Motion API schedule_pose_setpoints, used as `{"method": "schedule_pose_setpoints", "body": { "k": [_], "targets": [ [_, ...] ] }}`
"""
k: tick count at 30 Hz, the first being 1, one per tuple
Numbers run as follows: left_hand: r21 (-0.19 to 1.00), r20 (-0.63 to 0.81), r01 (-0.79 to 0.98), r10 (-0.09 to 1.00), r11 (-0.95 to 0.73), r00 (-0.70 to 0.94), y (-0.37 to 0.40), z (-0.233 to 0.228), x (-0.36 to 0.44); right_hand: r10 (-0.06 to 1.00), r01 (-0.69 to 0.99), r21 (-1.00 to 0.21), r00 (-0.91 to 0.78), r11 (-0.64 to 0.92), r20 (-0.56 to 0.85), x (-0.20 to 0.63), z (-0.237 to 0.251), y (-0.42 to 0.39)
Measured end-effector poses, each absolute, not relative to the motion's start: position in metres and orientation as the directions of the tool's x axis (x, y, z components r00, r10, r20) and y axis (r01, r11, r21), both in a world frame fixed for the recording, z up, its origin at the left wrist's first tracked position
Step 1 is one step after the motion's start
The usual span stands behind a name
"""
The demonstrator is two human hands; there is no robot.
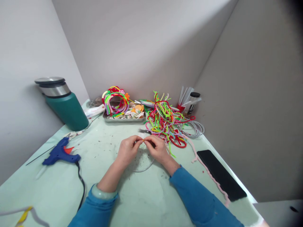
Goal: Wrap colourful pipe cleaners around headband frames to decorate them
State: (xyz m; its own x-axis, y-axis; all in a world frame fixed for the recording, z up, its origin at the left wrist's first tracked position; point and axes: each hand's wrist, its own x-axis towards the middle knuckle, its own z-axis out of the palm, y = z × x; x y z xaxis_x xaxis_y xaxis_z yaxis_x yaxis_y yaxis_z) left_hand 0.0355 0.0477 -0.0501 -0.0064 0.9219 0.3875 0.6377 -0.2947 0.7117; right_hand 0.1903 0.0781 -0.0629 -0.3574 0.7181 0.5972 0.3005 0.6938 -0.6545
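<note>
Nearby, pipe cleaners [167,121], glue gun [60,154], tray [123,119].

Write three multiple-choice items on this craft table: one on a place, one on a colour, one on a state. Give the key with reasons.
1. Where does the glue gun lie?
A. left of the hands
B. in the metal tray
C. on the black slab

2. What colour is the flask body?
A. red
B. green
C. white

3. How do the left hand and right hand stand?
A. flat and apart
B. fingertips meeting, pinching a thin clear hoop
C. gripping scissors

Key: 1 A, it rests on the table at left. 2 B, green below a steel lid. 3 B, fingertips meet over the hoop.
</note>
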Motion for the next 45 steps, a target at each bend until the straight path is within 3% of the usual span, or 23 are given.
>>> {"method": "schedule_pose_setpoints", "body": {
  "k": [11,24,45],
  "targets": [
    [0.911,0.166,0.391,0.985,-0.133,-0.052,0.055,-0.06,0.034,0.728,0.324,-0.658,-0.405,0.68,0.553,0.19,-0.07,0.082],
    [0.988,-0.044,0.15,0.999,0.045,-0.013,0.054,-0.057,0.037,0.706,0.307,-0.65,-0.465,0.695,0.534,0.19,-0.077,0.086],
    [0.996,-0.015,0.086,0.999,0.011,0.04,0.057,-0.068,0.032,0.723,0.298,-0.678,-0.46,0.672,0.515,0.19,-0.075,0.086]
  ]
}}
